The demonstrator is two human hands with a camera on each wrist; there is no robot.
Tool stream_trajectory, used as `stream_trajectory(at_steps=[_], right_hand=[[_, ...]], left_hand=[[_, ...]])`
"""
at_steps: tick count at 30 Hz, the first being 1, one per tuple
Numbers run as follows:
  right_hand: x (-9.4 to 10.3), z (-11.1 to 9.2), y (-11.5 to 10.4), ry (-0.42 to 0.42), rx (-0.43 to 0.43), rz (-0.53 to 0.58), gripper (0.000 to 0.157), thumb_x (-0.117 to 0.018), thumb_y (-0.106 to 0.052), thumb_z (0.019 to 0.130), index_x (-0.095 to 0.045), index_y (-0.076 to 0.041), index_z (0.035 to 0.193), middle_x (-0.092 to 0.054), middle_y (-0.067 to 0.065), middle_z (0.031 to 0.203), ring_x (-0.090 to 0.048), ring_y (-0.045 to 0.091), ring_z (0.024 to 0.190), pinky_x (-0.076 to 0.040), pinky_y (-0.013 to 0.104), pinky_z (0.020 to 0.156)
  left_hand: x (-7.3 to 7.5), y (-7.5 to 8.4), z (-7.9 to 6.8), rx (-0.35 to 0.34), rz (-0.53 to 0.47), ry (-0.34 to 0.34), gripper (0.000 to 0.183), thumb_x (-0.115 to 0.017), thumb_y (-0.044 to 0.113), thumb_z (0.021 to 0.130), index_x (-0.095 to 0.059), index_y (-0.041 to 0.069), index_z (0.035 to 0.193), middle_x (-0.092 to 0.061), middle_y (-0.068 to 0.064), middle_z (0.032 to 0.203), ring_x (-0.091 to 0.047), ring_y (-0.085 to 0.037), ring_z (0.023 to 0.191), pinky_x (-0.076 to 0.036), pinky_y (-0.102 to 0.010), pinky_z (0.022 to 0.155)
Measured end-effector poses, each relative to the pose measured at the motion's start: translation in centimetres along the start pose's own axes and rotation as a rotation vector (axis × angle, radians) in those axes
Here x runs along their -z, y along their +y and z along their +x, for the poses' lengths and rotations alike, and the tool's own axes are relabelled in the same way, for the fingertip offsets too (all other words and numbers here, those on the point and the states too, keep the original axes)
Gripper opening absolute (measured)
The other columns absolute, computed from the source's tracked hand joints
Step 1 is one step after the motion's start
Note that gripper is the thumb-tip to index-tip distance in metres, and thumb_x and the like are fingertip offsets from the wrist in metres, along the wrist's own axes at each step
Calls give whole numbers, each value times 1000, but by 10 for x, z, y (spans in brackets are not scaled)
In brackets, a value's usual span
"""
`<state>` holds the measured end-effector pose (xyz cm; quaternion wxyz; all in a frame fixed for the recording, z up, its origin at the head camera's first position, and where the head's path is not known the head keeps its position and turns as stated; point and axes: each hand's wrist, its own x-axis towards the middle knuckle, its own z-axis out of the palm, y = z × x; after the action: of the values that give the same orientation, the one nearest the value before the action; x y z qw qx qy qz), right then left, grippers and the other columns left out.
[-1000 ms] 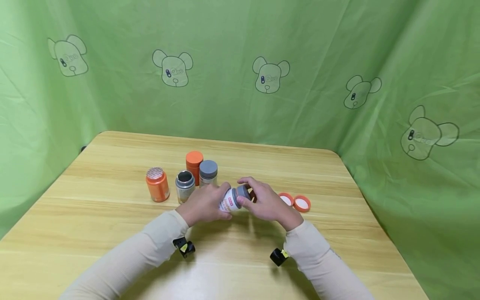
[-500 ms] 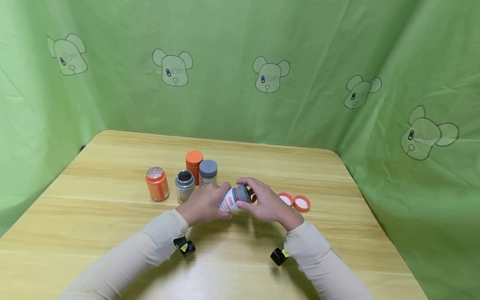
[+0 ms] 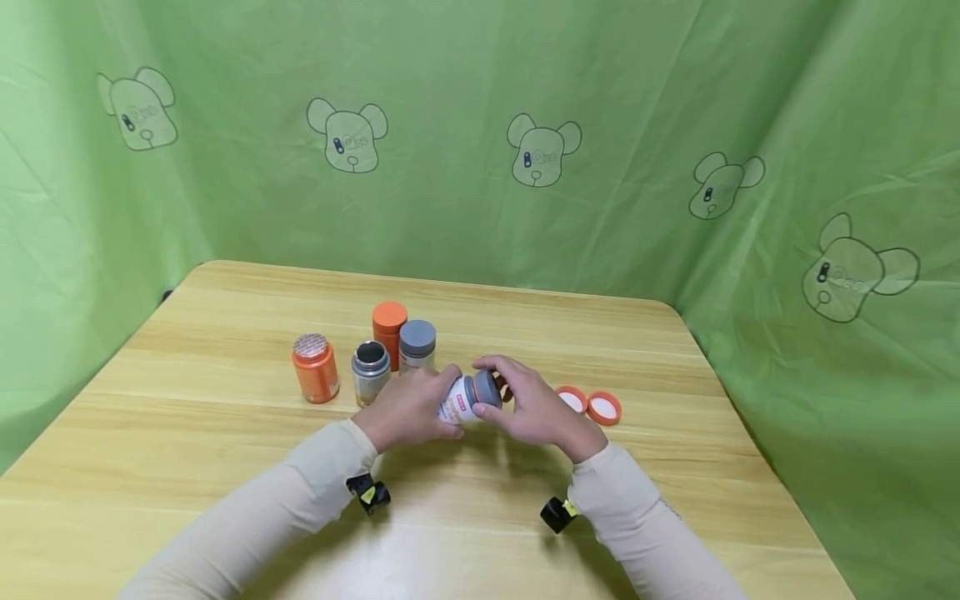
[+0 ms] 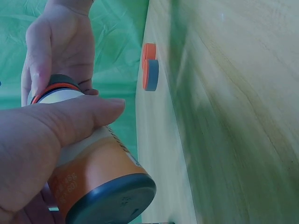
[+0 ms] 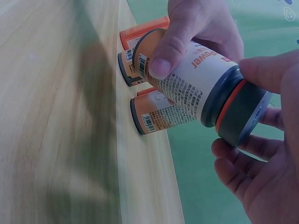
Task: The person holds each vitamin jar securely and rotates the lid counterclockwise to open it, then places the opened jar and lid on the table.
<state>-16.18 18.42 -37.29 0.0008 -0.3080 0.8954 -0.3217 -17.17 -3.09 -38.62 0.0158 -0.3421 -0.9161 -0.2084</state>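
Note:
My left hand (image 3: 411,406) grips a pill bottle (image 5: 187,77) with a white and orange label round its body, thumb across the label. The bottle is tilted over the table, its capped end toward my right hand (image 3: 534,404). Fingers and thumb of the right hand hold the dark grey cap (image 5: 243,112) by its side. An orange ring shows between cap and bottle neck in the right wrist view. From the left wrist view the bottle's dark base (image 4: 112,200) faces the camera, while the right hand's palm partly hides the cap.
Left of the hands stand an uncapped orange bottle (image 3: 317,375) with a foil seal and an uncapped grey one (image 3: 371,375). Behind are a capped orange bottle (image 3: 389,321) and a grey-capped bottle (image 3: 417,340). Two upturned caps (image 3: 603,407) lie at right on the wooden table (image 3: 465,533).
The right hand's thumb and fingers have shifted slightly round the cap since the first frame. The left hand and bottle stay in place.

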Motion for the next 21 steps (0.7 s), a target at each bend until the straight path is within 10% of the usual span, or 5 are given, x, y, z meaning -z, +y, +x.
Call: stream_trajectory(at_steps=[21], right_hand=[[-1,-1,-1,-19,-40,10,49,-61,-31,95,-46,-7,135,-58,4,101,-55,16,82,-50,39,72]], left_hand=[[-1,0,-1,-8,7,10,62,-87,38,69,-54,10,114,-59,0,81,-56,-13,67,-47,-28,55]])
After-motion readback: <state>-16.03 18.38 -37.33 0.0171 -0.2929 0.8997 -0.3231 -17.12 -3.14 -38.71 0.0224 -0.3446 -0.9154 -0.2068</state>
